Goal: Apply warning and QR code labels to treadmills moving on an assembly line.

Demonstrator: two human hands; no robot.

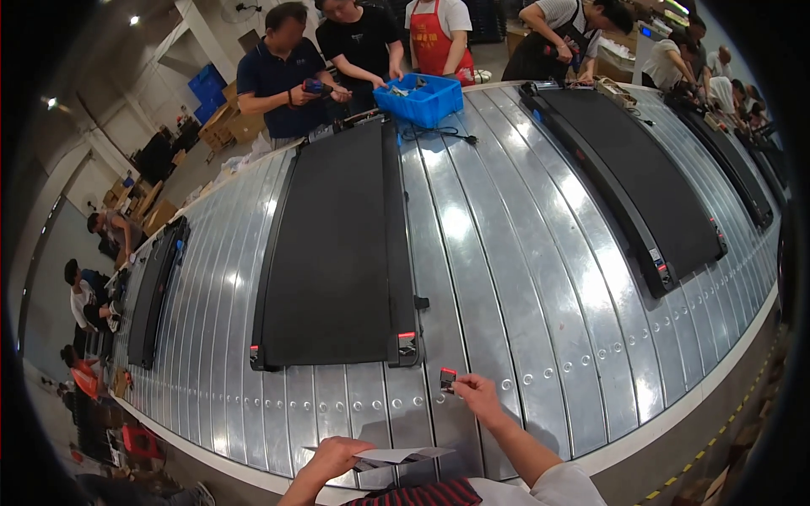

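Between the fingertips of my right hand [479, 400] is a small black-and-red sticker [448, 379], raised over the metal surface. My left hand [336, 457] grips a folded sheet of paper [401, 456], pale on top with dark patches beneath, close to the near edge. Ahead of both hands lies a black treadmill deck [329, 253] with a flat belt. Its near corners carry red-and-black stickers, one on the right corner [407, 344] and one on the left corner [256, 354]. My right hand is apart from the deck, just beyond its near right corner.
The slatted metal conveyor [472, 253] holds another treadmill deck [633, 169] to the right and one [158, 295] at far left. A blue bin [419, 101] and a black power cord [447, 133] sit at the far edge, where several people work, one with a power drill [315, 87].
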